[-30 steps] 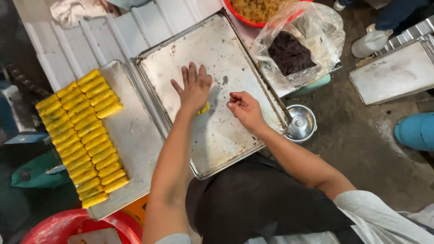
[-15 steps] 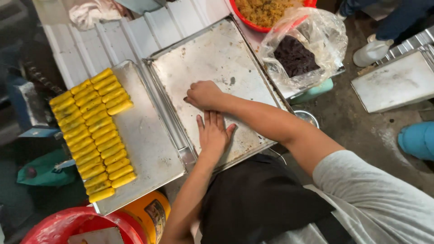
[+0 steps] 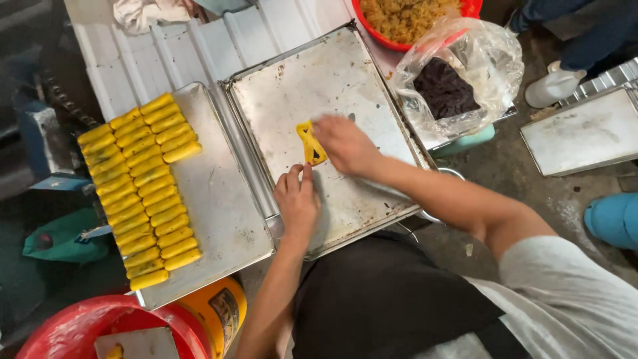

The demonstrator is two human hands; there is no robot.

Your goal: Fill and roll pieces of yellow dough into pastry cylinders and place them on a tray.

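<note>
A flat, thin yellow dough piece (image 3: 310,143) lies on the bare middle metal tray (image 3: 345,73). My right hand (image 3: 345,143), blurred by motion, reaches in from the right and grips the dough's right edge. My left hand (image 3: 297,199) rests flat on the tray just below the dough. Its fingers are extended and the fingertips touch the lower end of the piece. On the tray to the left (image 3: 219,219), several finished yellow rolls (image 3: 143,179) lie in two neat columns.
A red bowl of yellow-brown crumbly filling (image 3: 405,16) and a clear plastic bag of dark paste (image 3: 445,86) sit at the back right. Another metal tray (image 3: 585,133) and a white bottle (image 3: 551,86) lie further right. A red bucket (image 3: 73,329) and a yellow container (image 3: 216,309) stand at the near left.
The yellow dough piece now lies flattened on the middle tray. My right hand has moved right, onto its edge. My left hand has slid up to touch its lower end.
</note>
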